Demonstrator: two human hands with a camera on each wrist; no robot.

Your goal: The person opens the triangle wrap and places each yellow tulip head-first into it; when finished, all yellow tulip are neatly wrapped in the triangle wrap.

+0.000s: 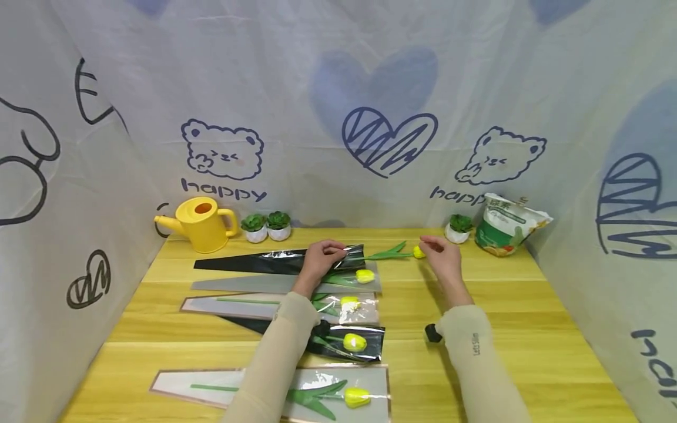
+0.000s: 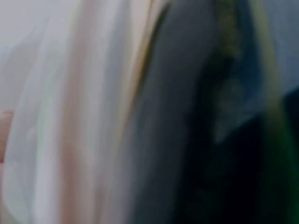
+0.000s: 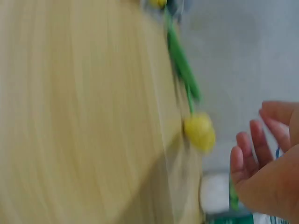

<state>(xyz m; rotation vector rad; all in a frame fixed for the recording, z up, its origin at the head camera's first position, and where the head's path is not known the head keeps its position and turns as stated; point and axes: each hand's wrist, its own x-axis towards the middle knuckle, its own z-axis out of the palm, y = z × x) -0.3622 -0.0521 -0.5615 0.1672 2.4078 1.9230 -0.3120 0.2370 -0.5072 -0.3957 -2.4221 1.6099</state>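
Observation:
At the back of the table, my left hand (image 1: 319, 261) pinches the open end of a black flower sleeve (image 1: 254, 262). A yellow artificial tulip (image 1: 388, 254) has its stem end in that sleeve, with leaves and bloom sticking out to the right. Beside the bloom (image 3: 200, 132), my right hand (image 3: 266, 158) hovers with loosely bent fingers and nothing between them. In the head view the right hand (image 1: 444, 258) overlaps the bloom's edge. Blurred sleeve film (image 2: 107, 140) fills the left wrist view.
Nearer me lie a grey sleeve (image 1: 227, 284), a pinkish sleeve (image 1: 206, 304), another black sleeve (image 1: 378, 343) and a white sleeve (image 1: 174, 380), each with a yellow tulip. Along the back stand a yellow watering can (image 1: 203, 229), small potted plants (image 1: 278, 226) and a green-white bag (image 1: 502, 229).

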